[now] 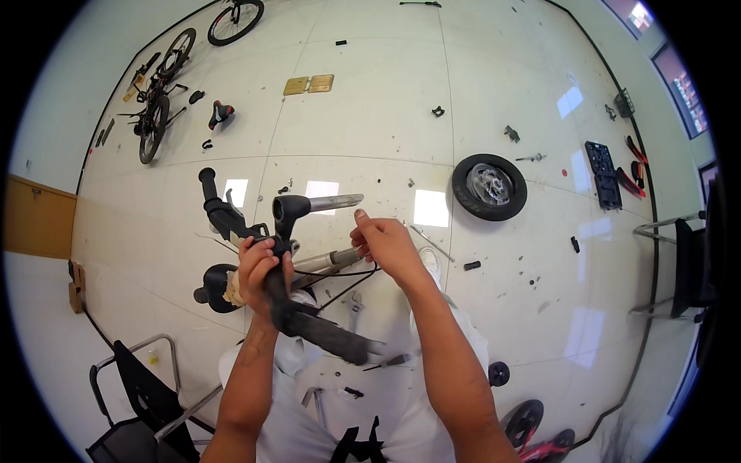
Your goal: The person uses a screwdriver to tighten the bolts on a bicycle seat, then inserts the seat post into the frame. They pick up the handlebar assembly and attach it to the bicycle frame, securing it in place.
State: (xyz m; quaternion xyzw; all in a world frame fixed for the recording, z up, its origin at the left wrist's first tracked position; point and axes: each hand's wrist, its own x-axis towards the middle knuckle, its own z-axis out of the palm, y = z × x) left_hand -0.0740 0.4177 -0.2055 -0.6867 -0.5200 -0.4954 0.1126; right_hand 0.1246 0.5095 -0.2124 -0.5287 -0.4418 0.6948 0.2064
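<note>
My left hand (262, 270) is wrapped round the middle of a black bicycle handlebar (320, 328), beside the clamp of its stem (292, 208). From the stem a silver quill tube (336, 202) points to the right. The bar's far end carries a grip and brake lever (224, 212); the near end tilts toward me. My right hand (386, 243) hovers just right of the quill's tip, thumb and fingers apart, apparently holding nothing. Under the bar lie a silver tube (312, 266) and a black rounded part (220, 289) with tan wrapping. Black cables run below my right hand.
Around my feet lie an adjustable wrench (354, 309) and a screwdriver (394, 360). A wheel (488, 187) and an opened tool case (603, 176) are to the right. Bicycles (154, 100) and a saddle (221, 114) lie far left. Chairs stand at both sides.
</note>
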